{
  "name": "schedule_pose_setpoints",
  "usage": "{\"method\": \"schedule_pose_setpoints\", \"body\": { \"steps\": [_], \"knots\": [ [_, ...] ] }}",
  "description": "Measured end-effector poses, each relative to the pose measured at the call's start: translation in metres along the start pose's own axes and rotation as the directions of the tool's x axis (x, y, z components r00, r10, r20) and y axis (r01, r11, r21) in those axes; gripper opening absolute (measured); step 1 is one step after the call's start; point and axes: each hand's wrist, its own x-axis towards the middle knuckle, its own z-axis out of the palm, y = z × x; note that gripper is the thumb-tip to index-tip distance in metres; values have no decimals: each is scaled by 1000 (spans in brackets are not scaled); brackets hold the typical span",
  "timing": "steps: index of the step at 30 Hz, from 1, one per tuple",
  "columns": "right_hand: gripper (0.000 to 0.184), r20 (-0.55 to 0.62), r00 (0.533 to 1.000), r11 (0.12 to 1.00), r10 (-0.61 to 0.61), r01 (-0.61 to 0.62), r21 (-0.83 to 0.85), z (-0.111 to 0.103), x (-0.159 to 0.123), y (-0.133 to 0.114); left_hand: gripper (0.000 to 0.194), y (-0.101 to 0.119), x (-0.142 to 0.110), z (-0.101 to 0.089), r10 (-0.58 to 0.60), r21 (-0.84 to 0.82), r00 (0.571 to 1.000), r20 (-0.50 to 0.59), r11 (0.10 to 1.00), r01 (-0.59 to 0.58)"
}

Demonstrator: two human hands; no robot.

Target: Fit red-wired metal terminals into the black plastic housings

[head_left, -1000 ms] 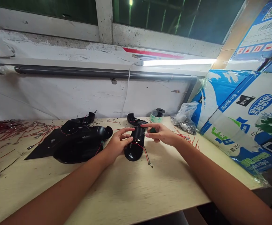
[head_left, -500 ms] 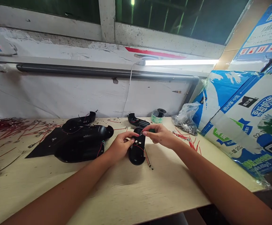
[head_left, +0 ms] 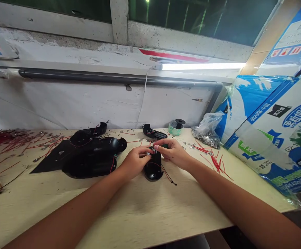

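Observation:
A black plastic shell [head_left: 153, 173], rounded at its near end, lies on the table in front of me with red and black wires [head_left: 168, 175] trailing off its right side. Over its upper part, the fingertips of both hands meet at a small shiny metal piece [head_left: 153, 149], too small to identify. My left hand [head_left: 135, 160] is closed beside the shell, thumb and forefinger pinched at the piece's left. From the other side my right hand [head_left: 173, 153] pinches the same piece. The fingers cover the shell's far part.
More black shells [head_left: 93, 157] lie at left on a dark sheet [head_left: 50, 157]; another shell [head_left: 154, 133] stands behind my hands. Loose red wires [head_left: 219, 163] are scattered at right. Beyond are a tape roll [head_left: 175, 128], a plastic bag of metal parts [head_left: 208, 129] and blue-white cartons [head_left: 270, 131].
My right hand came in from the shell's far right with the small metal piece, and my left fingertips closed in to meet it. The shell's near end and its wires shifted slightly right.

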Motion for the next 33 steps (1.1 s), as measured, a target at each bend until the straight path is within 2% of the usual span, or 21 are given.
{"method": "schedule_pose_setpoints", "body": {
  "steps": [3,9,14,16,19,23,27,33],
  "knots": [
    [44,26,999,1000,-26,26,-14,2,0,4,19,0,3,-1,32,-48,999,-40,998,-34],
    [39,55,995,992,-83,87,-90,6,-3,3,26,4,4,-1,85,48,995,-59,995,-82],
    [26,-13,998,988,-64,65,138,5,-2,-2,26,7,0,1,-2,125,997,-74,992,11],
    [20,-32,999,986,-38,43,162,3,-1,-4,27,9,-2,1,-27,132,995,-99,990,40],
    [18,-55,998,995,-17,23,95,1,-2,-4,28,10,-4,2,-47,110,995,-84,992,56],
    [20,-16,995,996,-94,94,0,2,-2,-2,29,11,-4,1,-55,96,996,-64,993,61],
    [31,31,989,989,-147,146,39,2,0,1,25,15,-4,1,-49,128,996,-78,990,59],
    [30,65,968,970,-243,244,-18,3,1,3,21,13,-4,1,46,230,997,-64,973,-30]
  ]
}}
